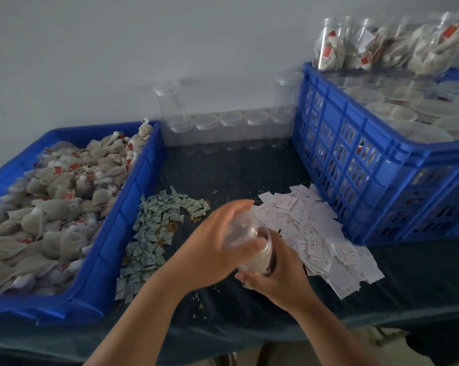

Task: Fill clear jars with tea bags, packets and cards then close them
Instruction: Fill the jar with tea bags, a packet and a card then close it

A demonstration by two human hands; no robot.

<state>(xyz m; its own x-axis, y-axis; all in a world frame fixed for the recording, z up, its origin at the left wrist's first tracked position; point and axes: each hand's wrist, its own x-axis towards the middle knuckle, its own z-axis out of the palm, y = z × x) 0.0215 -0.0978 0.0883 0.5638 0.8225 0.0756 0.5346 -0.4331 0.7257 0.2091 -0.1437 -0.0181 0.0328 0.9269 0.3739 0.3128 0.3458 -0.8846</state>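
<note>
Over the middle of the table I hold a clear jar (260,256) holding tea bags. My right hand (281,276) grips its body from below. My left hand (218,241) curls over its top, fingers around a clear lid (243,229). The lid looks blurred. Grey tea bags with red tags (54,207) fill a blue tray (133,207) on the left. Small green packets (154,228) lie in a loose pile beside that tray. White cards with red print (315,233) are scattered to the right of my hands.
A row of empty clear jars (229,130) stands at the wall, two taller ones behind. A tall blue crate (355,159) on the right holds closed jars, with bagged filled jars (381,46) on top. Loose crumbs dot the dark tablecloth (223,175).
</note>
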